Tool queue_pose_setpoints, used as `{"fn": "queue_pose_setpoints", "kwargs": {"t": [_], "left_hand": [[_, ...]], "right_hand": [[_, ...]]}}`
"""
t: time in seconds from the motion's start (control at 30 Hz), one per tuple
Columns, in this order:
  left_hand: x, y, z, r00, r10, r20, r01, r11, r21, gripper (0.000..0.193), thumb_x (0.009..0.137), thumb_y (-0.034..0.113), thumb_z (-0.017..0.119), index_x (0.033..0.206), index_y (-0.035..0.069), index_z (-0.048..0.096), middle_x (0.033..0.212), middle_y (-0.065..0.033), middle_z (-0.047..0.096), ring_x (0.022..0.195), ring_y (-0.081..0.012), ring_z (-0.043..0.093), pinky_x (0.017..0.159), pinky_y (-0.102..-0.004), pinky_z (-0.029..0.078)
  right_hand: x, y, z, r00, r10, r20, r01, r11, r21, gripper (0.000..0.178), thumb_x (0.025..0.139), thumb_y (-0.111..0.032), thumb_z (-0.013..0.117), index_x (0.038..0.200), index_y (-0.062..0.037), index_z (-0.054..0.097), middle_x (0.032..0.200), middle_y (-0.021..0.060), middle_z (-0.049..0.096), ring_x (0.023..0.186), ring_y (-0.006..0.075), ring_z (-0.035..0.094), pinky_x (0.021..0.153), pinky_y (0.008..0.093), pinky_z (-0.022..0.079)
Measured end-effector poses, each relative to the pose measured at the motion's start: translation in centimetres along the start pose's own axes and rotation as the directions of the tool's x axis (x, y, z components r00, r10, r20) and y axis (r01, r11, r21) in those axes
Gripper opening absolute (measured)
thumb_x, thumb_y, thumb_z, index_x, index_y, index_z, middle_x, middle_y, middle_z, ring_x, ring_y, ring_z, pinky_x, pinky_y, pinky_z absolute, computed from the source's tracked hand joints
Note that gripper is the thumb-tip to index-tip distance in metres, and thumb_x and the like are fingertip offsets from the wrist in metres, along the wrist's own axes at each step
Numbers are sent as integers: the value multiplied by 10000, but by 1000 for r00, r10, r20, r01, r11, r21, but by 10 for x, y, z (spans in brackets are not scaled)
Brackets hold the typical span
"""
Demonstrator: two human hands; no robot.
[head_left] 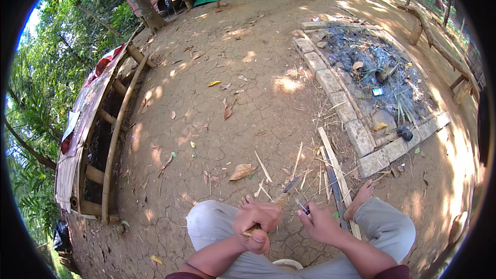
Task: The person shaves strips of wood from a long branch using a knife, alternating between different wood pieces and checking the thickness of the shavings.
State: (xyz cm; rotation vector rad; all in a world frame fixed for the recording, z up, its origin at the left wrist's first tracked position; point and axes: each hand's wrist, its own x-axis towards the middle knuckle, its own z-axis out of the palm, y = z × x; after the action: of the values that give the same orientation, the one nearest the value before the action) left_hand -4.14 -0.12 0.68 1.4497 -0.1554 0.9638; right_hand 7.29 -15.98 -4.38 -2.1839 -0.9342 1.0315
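Bamboo bench [72, 170]: well left of the brick-edged ash pit [357, 133]. Left hand [258, 222]: left of the pit and nearer the wearer; fingers curled tight round a pale wooden piece [252, 229]. Right hand [321, 225]: closer to the pit's near corner; fingers bent, pinching a small dark-handled knife [307, 211]; blade-to-wood contact: cannot tell. Pale slat [337, 170]: just left of the pit's near corner.
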Motion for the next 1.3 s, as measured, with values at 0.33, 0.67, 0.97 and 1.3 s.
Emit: {"fn": "queue_pose_setpoints", "kwargs": {"t": [0.33,0.67,0.97,1.3], "left_hand": [[8,2,-14,984,-118,-137,95,982,-164,356,977,323,433,721,91,347,525,-41,369,477,-157,300,477,-332,307],[24,18,-23,991,-102,82,123,945,-304,336,931,306,442,691,97,334,465,-3,272,399,-126,231,419,-318,226],[56,7,-71,973,-222,-63,118,713,-691,405,993,475,356,859,99,424,619,-28,415,516,-146,405,496,-311,354],[31,-31,-16,932,-360,45,309,853,420,515,976,417,551,1277,1,517,1162,-133,584,1068,-260,594,948,-375,450]], "right_hand": [[-16,-17,1,981,-193,-32,196,975,106,304,995,-300,533,978,4,549,732,212,621,718,423,626,645,493,472],[-5,-24,9,895,-320,-311,381,910,161,261,895,-193,691,993,4,549,965,194,615,898,357,633,755,420,491],[31,-16,36,927,-198,-318,334,820,464,350,870,-24,725,859,-96,383,804,25,588,509,30,498,438,216,418],[37,-46,-7,947,36,-321,222,648,728,333,837,-100,780,833,-85,447,708,-4,546,672,67,498,579,257,430]]}}
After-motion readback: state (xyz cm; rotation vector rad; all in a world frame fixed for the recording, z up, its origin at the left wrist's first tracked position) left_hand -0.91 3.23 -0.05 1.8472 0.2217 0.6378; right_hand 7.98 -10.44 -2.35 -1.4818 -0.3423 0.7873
